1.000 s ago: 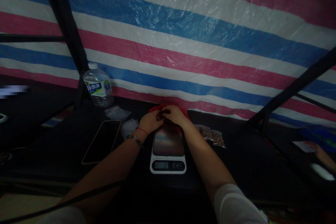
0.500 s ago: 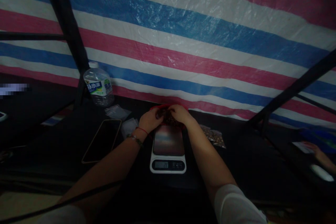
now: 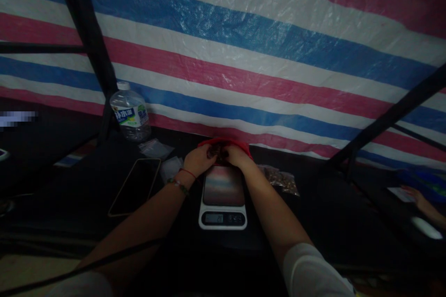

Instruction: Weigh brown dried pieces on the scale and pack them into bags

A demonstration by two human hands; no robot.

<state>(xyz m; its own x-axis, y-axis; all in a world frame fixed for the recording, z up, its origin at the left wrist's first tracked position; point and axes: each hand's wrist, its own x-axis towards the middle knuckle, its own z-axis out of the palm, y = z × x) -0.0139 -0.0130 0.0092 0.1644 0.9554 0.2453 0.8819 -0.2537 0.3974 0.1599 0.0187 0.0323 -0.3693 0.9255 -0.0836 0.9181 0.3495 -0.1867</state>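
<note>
Behind the scale, my left hand [image 3: 199, 159] and my right hand [image 3: 238, 154] reach into a red bag or tray [image 3: 228, 141]. Small dark brown pieces [image 3: 220, 154] lie between my fingers, too dim to name. The fingers of both hands curl inward and look closed, with the tips lost among the pieces. Just in front sits a white digital scale [image 3: 223, 228] with a shiny plate [image 3: 223, 188]; its small display is lit. Nothing stands on the visible part of the plate.
Left of my hands are small clear plastic bags [image 3: 156, 148], a phone [image 3: 135, 188] and a large clear plastic bottle [image 3: 129, 113]. Filled clear bags [image 3: 288, 183] lie right of my forearm. A striped tarp [image 3: 244, 55] hangs behind. Another person's hand [image 3: 416, 196] shows far right.
My right hand has shifted slightly down and toward my left hand, deeper among the brown pieces. More of the red rim shows behind both hands. The scale stays put.
</note>
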